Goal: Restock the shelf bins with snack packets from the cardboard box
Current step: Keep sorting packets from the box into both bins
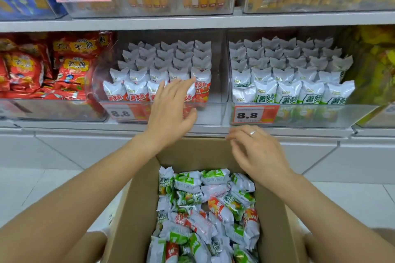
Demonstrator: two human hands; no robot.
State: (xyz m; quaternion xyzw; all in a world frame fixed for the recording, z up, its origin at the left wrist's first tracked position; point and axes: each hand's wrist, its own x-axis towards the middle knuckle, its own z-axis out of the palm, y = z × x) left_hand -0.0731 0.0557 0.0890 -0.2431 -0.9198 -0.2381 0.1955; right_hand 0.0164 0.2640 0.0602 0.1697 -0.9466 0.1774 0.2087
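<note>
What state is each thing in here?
Left hand: open, at the red-packet bin's front, holding nothing.
Right hand: open, above the box, empty.
Box: open, holds mixed red and green packets.
Red-packet bin: nearly full, gap at right.
Green-packet bin: full.

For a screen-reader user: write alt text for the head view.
Both hands are open and empty: the left hand reaches to the red-label packets in a clear shelf bin, and the right hand hovers over an open cardboard box of mixed red and green snack packets.
</note>
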